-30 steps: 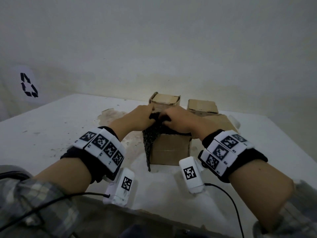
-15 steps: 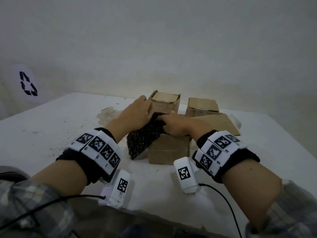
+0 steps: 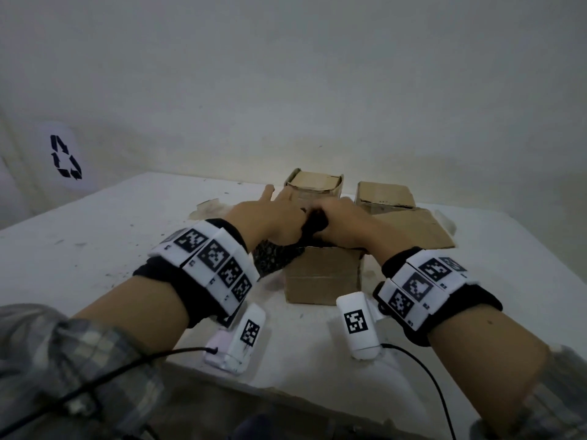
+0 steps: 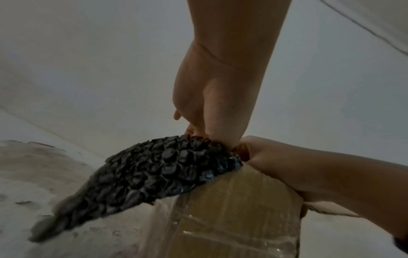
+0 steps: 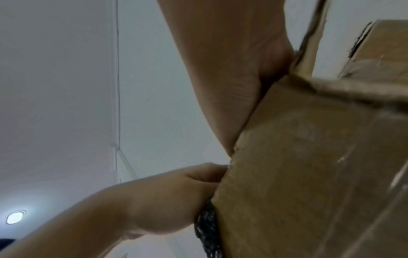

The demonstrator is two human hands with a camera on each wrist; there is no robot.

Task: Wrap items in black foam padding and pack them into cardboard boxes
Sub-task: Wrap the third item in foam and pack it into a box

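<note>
The near cardboard box (image 3: 322, 281) stands open on the white table, and both hands sit on its top. My right hand (image 3: 344, 225) curls round a bunched part of the black foam padding (image 3: 314, 225) at the box's mouth. To its left my left hand (image 3: 273, 222) pushes its thumb down into the foam while its fingers (image 3: 268, 193) stretch straight ahead. In the left wrist view a loose foam flap (image 4: 154, 172) hangs over the box's left wall (image 4: 232, 209) towards the table. Whatever the foam wraps is hidden.
Two small cardboard boxes (image 3: 314, 185) (image 3: 384, 196) stand behind the near one. A flat cardboard sheet (image 3: 419, 230) lies to the right. The table's front edge (image 3: 286, 389) runs close under my wrists. A recycling symbol (image 3: 65, 157) marks a bin at the far left.
The hanging foam flap has been drawn up and bunched at the box's top. My left hand let go of the flap, moved onto the box and stretched its fingers forward.
</note>
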